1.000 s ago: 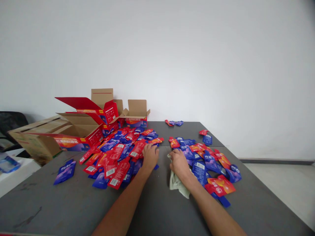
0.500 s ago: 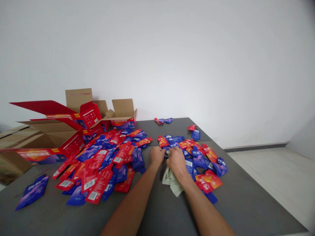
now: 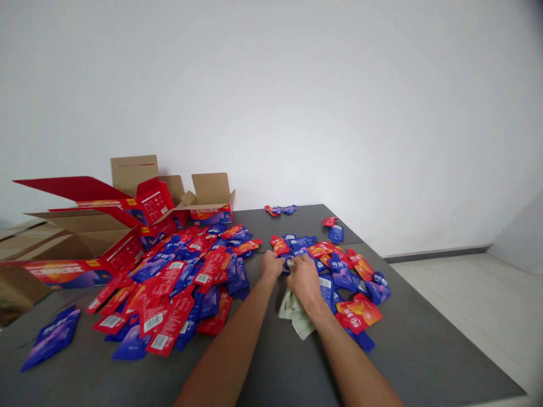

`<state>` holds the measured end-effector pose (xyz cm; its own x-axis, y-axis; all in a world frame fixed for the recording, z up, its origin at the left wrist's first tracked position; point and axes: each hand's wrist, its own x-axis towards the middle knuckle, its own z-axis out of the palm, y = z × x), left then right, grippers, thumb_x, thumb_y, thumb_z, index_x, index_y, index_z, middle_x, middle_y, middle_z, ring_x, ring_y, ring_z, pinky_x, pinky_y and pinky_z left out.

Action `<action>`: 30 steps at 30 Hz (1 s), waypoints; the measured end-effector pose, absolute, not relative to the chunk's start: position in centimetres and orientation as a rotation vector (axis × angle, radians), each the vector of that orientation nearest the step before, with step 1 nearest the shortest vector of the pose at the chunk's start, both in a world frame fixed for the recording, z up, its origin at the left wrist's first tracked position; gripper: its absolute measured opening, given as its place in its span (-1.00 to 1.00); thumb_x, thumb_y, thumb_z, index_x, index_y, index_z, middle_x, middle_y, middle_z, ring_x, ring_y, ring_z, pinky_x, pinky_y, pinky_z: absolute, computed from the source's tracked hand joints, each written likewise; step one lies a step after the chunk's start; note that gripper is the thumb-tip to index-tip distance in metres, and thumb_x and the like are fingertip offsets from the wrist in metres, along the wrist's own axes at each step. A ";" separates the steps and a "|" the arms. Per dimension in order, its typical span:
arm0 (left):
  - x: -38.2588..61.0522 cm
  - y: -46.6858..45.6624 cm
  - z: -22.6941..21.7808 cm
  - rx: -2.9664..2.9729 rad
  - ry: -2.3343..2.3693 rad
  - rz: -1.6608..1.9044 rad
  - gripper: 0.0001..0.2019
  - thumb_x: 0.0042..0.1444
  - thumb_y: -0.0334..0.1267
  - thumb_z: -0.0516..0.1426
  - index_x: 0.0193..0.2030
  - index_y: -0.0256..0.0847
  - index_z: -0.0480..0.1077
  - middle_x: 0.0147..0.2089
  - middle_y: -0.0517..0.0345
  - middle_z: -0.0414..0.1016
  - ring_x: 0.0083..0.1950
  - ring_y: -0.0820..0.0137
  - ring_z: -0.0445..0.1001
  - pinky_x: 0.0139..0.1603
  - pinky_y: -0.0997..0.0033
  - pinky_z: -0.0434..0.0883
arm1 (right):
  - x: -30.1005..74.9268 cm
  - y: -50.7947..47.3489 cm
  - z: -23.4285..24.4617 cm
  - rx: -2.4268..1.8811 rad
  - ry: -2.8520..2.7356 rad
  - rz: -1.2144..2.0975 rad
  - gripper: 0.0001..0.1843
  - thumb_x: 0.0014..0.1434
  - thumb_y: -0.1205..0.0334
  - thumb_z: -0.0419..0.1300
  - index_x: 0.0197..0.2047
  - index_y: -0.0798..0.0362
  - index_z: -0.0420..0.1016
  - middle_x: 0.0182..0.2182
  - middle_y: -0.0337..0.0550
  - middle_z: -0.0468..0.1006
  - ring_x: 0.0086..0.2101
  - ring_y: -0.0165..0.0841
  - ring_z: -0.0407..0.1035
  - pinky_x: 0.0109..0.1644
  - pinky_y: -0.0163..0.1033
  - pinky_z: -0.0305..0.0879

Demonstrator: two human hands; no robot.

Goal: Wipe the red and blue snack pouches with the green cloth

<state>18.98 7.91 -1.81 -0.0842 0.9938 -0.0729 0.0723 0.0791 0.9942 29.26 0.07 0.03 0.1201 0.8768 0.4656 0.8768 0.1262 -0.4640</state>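
Note:
My left hand [image 3: 271, 264] is closed, its fingers pinching the near end of a blue pouch [image 3: 280, 273] that lies mostly hidden between my hands. Bunched in my right hand [image 3: 304, 278], also closed, is a pale grey-green cloth [image 3: 292, 308] whose loose end hangs down onto the table. The cloth's upper tip pokes out by the right thumb, against the blue pouch. Just beyond and to the right of my hands lies a smaller heap of red and blue pouches [image 3: 341, 274].
A large heap of red and blue pouches [image 3: 169, 282] spreads over the left of the dark table [image 3: 271, 367]. Open cartons [image 3: 80, 243] stand behind it. One blue pouch [image 3: 53, 338] lies alone at far left. Small groups of pouches [image 3: 280, 210] sit near the back edge.
My hands keep almost the same place and grip, with the pouch and cloth between them. The whole view has shifted very slightly.

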 end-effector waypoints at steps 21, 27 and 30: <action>11.0 0.9 -0.5 0.844 0.861 1.215 -0.77 -0.22 -0.49 0.22 -0.32 -0.32 0.49 -0.38 0.09 0.54 -0.30 0.39 0.52 -0.02 0.20 0.50 | 26.5 -0.2 -1.1 -1.182 -1.707 0.158 -0.65 0.12 0.55 0.06 -0.12 0.06 0.53 -0.17 0.00 0.48 -0.11 -0.18 0.36 0.04 -0.06 0.34; 11.6 0.9 -1.9 0.760 0.821 1.144 -0.74 -0.04 -0.15 0.29 -0.31 -0.26 0.41 -0.29 0.08 0.52 -0.27 0.35 0.53 -0.23 0.31 0.50 | 26.3 0.0 -1.5 -1.160 -1.752 0.174 -0.64 0.10 0.56 0.06 -0.13 0.06 0.54 -0.18 -0.01 0.48 -0.12 -0.19 0.37 0.03 -0.06 0.34; 12.0 0.8 -2.0 0.737 0.870 1.152 -0.66 -0.07 -0.10 0.35 -0.31 -0.25 0.36 -0.36 0.13 0.50 -0.36 0.38 0.53 -0.29 0.32 0.49 | 26.2 -0.3 -1.2 -1.131 -1.792 0.214 -0.66 0.13 0.53 0.07 -0.12 0.05 0.54 -0.16 -0.01 0.49 -0.12 -0.20 0.38 0.03 -0.06 0.35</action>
